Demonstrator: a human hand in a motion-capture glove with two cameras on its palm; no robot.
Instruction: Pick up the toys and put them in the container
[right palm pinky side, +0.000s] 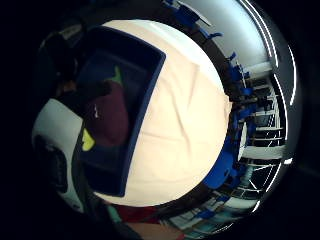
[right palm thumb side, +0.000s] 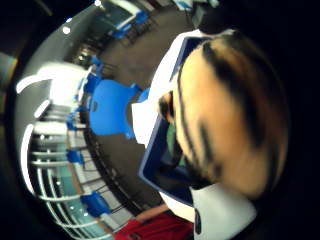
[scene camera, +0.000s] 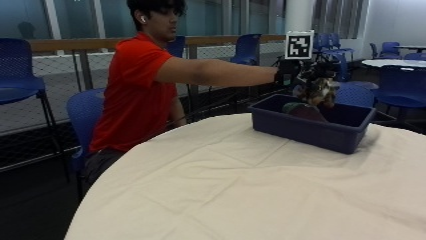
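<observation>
A: Near side, the cloth-covered counter (scene camera: 219, 185) shows no toys. Farther back, the blue container (scene camera: 313, 125) holds a purple eggplant toy (right palm pinky side: 107, 117).

B: The right hand (scene camera: 307, 76) hangs above the container, fingers curled around a striped tiger toy (scene camera: 321, 87).

A: Risk: released off-centre, it may strike the rim and tumble out.
</observation>
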